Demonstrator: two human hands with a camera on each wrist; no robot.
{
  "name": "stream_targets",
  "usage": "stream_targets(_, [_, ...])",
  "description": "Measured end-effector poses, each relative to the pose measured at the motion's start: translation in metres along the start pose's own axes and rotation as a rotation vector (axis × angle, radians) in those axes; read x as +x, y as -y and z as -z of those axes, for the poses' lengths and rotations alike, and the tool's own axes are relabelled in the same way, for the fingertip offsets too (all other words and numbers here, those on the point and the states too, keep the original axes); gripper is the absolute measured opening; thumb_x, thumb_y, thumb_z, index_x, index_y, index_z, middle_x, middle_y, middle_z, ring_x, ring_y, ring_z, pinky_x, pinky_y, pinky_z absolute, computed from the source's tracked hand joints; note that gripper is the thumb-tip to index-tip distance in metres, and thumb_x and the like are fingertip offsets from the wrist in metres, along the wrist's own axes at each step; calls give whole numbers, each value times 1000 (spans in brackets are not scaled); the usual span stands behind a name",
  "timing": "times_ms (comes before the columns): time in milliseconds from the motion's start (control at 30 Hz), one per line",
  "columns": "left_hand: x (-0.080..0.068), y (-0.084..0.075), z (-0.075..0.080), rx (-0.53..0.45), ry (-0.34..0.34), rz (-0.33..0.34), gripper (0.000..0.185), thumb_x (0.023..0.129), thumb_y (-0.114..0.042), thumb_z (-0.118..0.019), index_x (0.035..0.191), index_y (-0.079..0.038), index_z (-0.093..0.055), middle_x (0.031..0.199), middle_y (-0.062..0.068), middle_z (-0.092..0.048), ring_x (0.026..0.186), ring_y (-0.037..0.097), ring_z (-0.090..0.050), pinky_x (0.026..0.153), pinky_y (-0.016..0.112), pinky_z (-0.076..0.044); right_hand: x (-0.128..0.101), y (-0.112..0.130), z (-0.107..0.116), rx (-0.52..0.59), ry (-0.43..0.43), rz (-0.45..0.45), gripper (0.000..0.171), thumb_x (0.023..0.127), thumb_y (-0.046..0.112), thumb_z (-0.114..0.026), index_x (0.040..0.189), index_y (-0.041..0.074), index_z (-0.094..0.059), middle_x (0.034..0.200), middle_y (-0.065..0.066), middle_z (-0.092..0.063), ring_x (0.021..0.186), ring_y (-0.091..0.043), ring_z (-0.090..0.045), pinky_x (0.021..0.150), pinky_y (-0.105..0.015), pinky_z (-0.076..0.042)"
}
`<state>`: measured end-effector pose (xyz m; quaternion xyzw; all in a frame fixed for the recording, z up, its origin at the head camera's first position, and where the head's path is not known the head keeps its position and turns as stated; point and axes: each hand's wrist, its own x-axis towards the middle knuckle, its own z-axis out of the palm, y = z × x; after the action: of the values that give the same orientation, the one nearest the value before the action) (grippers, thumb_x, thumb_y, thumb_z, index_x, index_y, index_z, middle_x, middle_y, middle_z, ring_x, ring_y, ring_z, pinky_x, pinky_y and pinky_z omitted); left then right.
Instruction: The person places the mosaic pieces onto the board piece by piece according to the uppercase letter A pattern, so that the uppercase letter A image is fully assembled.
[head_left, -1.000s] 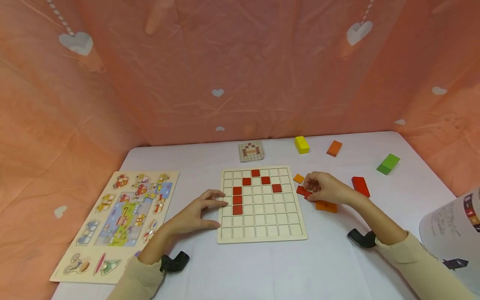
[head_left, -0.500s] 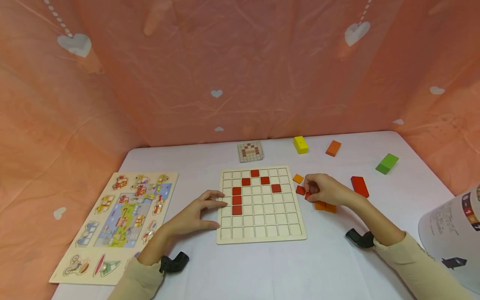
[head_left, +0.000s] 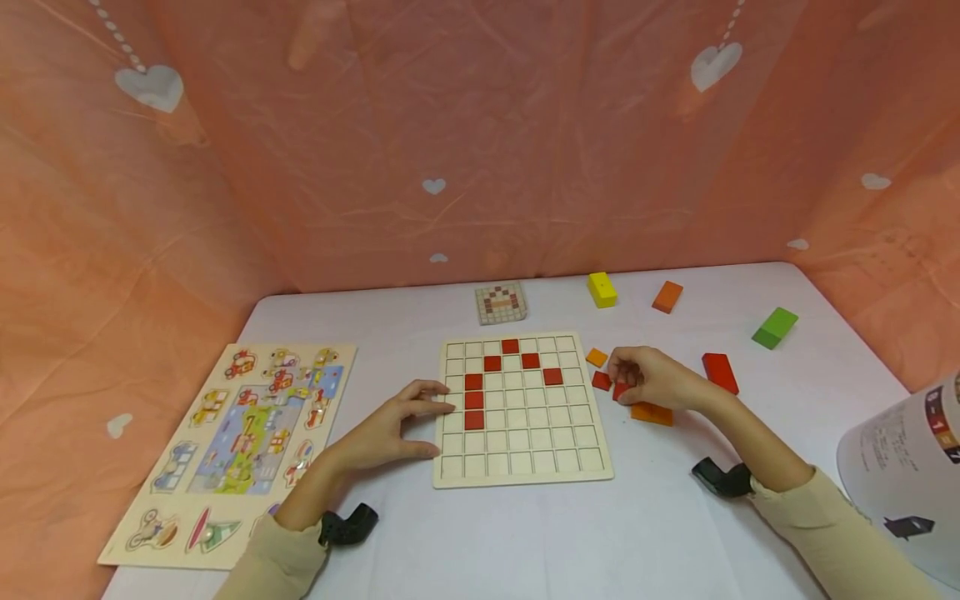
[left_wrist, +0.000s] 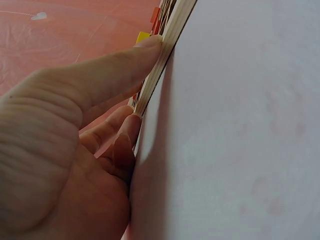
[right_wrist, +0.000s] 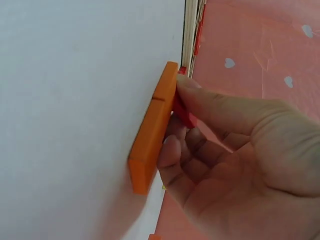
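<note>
A pale wooden grid board [head_left: 519, 440] lies mid-table with several red square tiles [head_left: 474, 400] set in its cells. My left hand [head_left: 384, 429] rests at the board's left side, fingertips on its edge and thumb lower down against it. Just off the board's right side, my right hand [head_left: 652, 379] pinches a red square tile [right_wrist: 186, 116] between thumb and fingers. Two orange tiles [right_wrist: 152, 125] lie side by side beneath that hand. Another red tile [head_left: 602, 381] and a small orange tile [head_left: 597, 357] lie close to its fingertips.
Behind the board is a small pattern card [head_left: 501, 302]. Yellow [head_left: 602, 290], orange [head_left: 667, 297], green [head_left: 776, 327] and red [head_left: 721, 373] blocks stand toward the back right. A vehicle puzzle board [head_left: 172, 492] lies at left, a white cylinder [head_left: 877, 467] at right.
My right fingers have shifted slightly over the tiles; the red tile under them now sits tilted in the pinch, apart from its red neighbour. My left hand keeps its place.
</note>
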<state>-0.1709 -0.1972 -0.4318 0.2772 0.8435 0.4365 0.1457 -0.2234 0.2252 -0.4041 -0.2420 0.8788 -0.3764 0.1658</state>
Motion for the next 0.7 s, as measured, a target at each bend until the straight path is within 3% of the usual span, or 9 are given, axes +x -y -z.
stream_targets(333, [0,-1,1,13,-7,4,54,80,-17,-84,130,-9,-66,149,4,-40,137,28,-37,112,52,-28,7,5,0,63,41,88,13,87,1,-74,99,2,-68,89,-4,-59,84,-23,-52,70,-23,-45])
stream_targets(500, [0,-1,1,10,-6,2,54,80,-16,-84,130,-9,-66,149,4,-40,137,28,-37,112,51,-28,21,20,-12,102,75,142,15,91,-3,-68,106,-2,-71,97,-7,-66,87,-24,-53,74,-25,-46])
stream_targets(700, [0,-1,0,16,-6,3,55,79,-16,-85,130,-8,-66,149,4,-40,136,28,-37,112,51,-28,37,35,-29,51,96,180,23,90,-7,-64,110,1,-73,105,-7,-68,93,-23,-54,82,-32,-48])
